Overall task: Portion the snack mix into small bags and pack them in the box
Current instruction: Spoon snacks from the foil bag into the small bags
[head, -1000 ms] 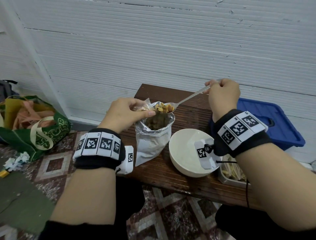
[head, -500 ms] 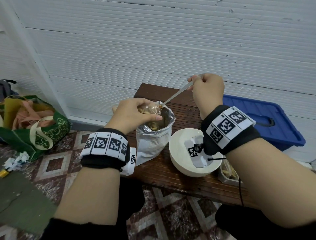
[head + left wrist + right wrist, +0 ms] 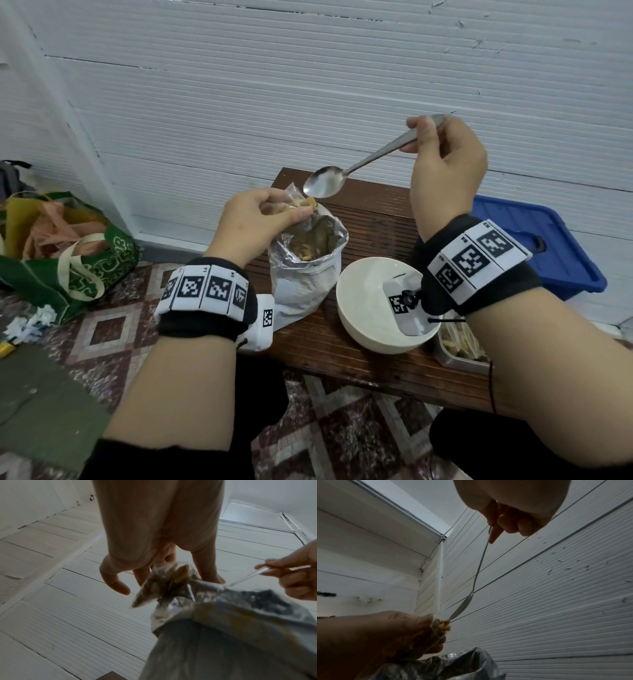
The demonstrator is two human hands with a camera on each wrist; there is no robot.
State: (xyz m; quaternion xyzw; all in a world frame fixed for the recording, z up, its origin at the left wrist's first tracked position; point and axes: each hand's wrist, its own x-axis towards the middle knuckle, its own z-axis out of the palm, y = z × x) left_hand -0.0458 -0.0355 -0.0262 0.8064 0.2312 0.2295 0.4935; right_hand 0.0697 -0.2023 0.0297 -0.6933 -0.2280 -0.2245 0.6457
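Note:
My left hand (image 3: 270, 216) pinches a small clear bag (image 3: 295, 202) partly filled with snack mix, just above the open foil snack bag (image 3: 305, 267) that stands on the brown bench. In the left wrist view the small bag (image 3: 164, 584) hangs from my fingers over the foil bag (image 3: 240, 628). My right hand (image 3: 442, 161) grips the handle of a metal spoon (image 3: 346, 174). Its bowl is empty and tilted at the small bag's mouth. In the right wrist view the spoon (image 3: 471, 597) touches the snack pieces at the small bag's mouth (image 3: 444, 625).
A white bowl (image 3: 363, 291) sits right of the foil bag on the bench (image 3: 373, 219). A steel tray (image 3: 459, 356) with snacks lies at the bench's right edge. A blue plastic box lid (image 3: 548, 246) is behind my right wrist. A green tote bag (image 3: 82, 267) lies on the tiled floor at left.
The loaded spoon went into the small bag's mouth, then rose up and right. Its bowl is now empty and my right hand is higher.

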